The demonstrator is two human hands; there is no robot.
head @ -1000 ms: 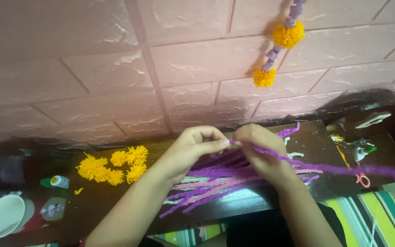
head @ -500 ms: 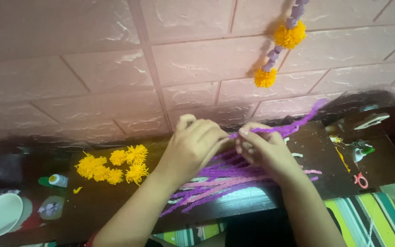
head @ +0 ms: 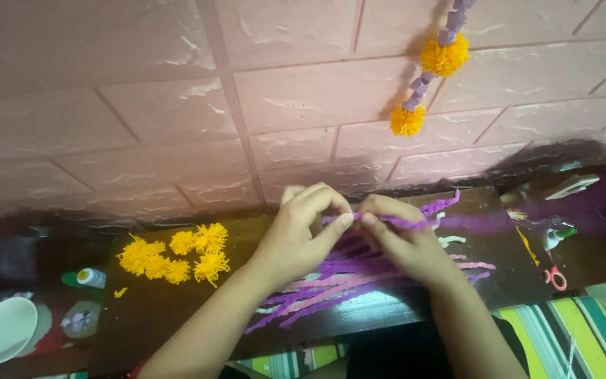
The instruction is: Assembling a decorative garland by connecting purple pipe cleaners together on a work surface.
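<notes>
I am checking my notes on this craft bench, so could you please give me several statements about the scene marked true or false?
1. Both hands, the left hand and the right hand, pinch one purple strip. True.
2. The yellow pom-pom flowers lie to the right of the hands. False: they lie to the left.
3. A garland of yellow and purple pieces hangs on the brick wall. True.
4. The scissors are in the right hand. False: they lie on the dark table, far right.
5. More purple strips lie under the hands. True.
</notes>
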